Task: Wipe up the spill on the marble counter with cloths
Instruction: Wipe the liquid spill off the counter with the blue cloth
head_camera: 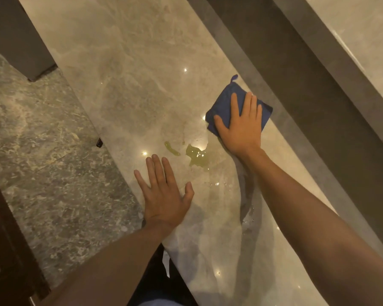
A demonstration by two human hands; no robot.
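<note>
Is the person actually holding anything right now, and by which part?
Nothing is gripped. The right hand presses flat, fingers spread, on top of the folded blue cloth. The left hand lies flat and empty on the marble counter.

Marble counter (124, 69) bare beyond spill (196, 156) (raised ledge (263, 69) bounds far side).

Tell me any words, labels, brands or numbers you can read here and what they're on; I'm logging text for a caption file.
None: no readable text anywhere.
The blue cloth under the right hand shows no readable tag.
The marble counter bears only veining, glare and the greenish spill.
</note>
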